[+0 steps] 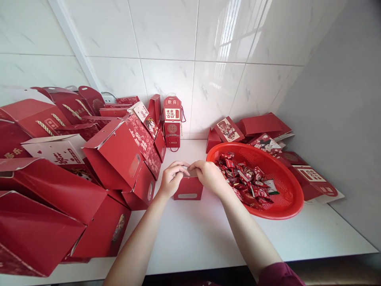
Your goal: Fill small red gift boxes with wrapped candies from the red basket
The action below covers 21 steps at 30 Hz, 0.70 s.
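A small red paper gift box [188, 188] stands upright on the white table, with a pale oval window low on the side facing me. My left hand [172, 178] is at the box's upper left edge, thumb and fingers closed on its top. From the other side, my right hand [209, 175] has its fingers bent over the upper right edge. The fingertips of both hands nearly meet above the box, and they partly hide its top flaps. Just right of my right hand is a red plastic basket [285, 198] holding many wrapped candies [245, 178].
Many red gift boxes [110, 151] crowd the table's left side. A stack of small printed boxes [172, 121] stands by the tiled wall [166, 35]. More red boxes [262, 124] lie behind the basket, near the grey panel [339, 119] on the right. The white table's [193, 238] front edge is close to me.
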Tool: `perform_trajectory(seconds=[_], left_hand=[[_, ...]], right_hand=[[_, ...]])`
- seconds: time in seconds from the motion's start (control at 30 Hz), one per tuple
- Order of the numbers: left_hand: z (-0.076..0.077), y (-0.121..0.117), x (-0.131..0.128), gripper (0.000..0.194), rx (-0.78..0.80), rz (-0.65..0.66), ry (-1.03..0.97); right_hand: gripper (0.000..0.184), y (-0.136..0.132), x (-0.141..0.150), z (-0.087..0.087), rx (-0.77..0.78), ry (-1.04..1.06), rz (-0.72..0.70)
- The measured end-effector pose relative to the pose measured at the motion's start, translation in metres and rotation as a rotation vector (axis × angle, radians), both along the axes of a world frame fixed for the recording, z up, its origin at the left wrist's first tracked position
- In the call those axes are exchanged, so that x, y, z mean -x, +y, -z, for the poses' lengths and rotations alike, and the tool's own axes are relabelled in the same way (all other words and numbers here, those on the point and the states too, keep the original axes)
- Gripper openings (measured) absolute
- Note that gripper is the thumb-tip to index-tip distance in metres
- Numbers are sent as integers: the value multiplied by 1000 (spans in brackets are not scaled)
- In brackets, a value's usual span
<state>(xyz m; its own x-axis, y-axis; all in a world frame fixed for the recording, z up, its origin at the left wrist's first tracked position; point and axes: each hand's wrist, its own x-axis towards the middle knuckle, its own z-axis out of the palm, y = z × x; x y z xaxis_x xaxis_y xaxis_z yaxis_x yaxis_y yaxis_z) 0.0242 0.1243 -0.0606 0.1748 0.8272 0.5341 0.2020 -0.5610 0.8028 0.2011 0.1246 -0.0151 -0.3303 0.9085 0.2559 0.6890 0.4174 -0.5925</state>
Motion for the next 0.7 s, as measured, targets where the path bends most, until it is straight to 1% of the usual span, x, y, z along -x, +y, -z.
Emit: perform_trajectory(seconds=[0.07,0.17,0.23,0.37,0.47,0.57,0.7], left_hand=[[1,0,-1,32,0,-9,-9],[1,-1,-1,34,1,0,-9],[-1,-3,1,34,4,12,9],[-7,-5,11,36,20,90,105],[-12,-5,19,38,68,139,160],[-15,-5,24,39,131,136,166],[-18,-6,23,38,187,95,175]], right_hand=[[36,-2,-3,0,24,23,-24],[28,-4,-7,-1,73,95,-98],[28,-4,-9,-1,105,134,-127],[39,-3,-11,1,134,182,-140],[43,-4,-12,2,130,200,-161],[48,-5,-13,3,118,193,-191],[57,-4,-13,6,106,172,-221]])
